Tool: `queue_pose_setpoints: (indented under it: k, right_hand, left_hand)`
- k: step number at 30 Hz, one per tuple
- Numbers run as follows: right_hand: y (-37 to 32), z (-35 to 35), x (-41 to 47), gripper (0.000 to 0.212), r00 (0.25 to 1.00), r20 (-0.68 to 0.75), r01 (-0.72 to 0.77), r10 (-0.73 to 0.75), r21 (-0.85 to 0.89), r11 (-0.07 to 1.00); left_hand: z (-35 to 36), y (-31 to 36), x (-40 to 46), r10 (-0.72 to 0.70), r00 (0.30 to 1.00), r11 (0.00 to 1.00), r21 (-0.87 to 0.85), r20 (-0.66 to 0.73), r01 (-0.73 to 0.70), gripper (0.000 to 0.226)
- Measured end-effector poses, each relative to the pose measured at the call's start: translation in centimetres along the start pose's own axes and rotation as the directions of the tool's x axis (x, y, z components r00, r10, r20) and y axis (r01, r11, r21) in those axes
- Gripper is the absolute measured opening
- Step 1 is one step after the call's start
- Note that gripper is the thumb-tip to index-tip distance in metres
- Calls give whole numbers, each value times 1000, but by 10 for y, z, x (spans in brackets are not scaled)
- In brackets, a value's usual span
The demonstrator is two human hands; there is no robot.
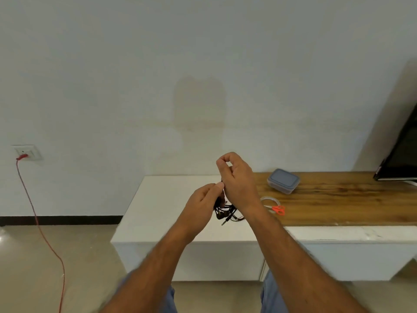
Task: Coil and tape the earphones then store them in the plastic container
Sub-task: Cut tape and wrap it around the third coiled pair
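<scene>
Head view: both hands are raised in front of the person over the white end of a low cabinet (158,199). The left hand (200,204) pinches the black earphones (228,213) between thumb and curled fingers, and the bundle hangs just under and between the two hands, with the plug (225,222) dangling lowest. The right hand (237,177), just above and touching the left, has thumb and forefinger pressed together at the top; whether they hold a strip of tape or a bit of cord is too small to tell.

The earphones look very light, thin and limp. I judge the loops would spring apart if let go, so the best hold is a pinch across the middle of the bundle where the strands cross, leaving the ends free for taping.

To the right of the right hand, on the wooden part of the top, lie the tape roll (269,201) and orange scissors (278,210), touching each other. Beyond them sits the lidded box (283,180). A dark screen (401,154) stands far right. Well left of the left hand, a red cord (33,213) runs from a wall socket (27,152) to the floor.
</scene>
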State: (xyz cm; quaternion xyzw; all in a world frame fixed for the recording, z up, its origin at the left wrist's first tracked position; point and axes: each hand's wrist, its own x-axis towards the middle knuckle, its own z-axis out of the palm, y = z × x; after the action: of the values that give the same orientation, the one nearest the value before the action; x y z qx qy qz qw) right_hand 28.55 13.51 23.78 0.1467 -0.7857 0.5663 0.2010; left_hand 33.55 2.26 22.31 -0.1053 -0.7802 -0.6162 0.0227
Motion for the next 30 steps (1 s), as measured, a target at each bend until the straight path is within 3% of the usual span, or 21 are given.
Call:
queue_pose_setpoints:
  k: [10,14,17,20,26,30]
  right_hand:
    - [-93,-18,-21,15,987,120,119,-108,-92,989]
    - [-120,-26,-25,16,977,132,184,-170,-107,977]
    - [-135,-32,-27,15,962,152,242,-227,-85,967]
    - [-146,-37,-30,14,947,153,292,-284,-31,956]
    - [-162,-48,-36,13,915,142,368,-377,85,926]
    - [-167,-52,-40,12,903,122,401,-412,108,910]
  left_hand:
    - [-22,62,-62,37,998,999,-32,-51,-39,48]
    - [-32,76,-70,-14,1000,963,-270,14,17,79]
    - [-35,84,-73,-38,999,936,-349,36,49,83]
    - [-35,92,-74,-53,996,926,-370,73,77,77]
    - [-26,110,-81,-97,978,951,-274,184,145,39]
    - [-23,116,-83,-129,957,905,-363,260,220,39]
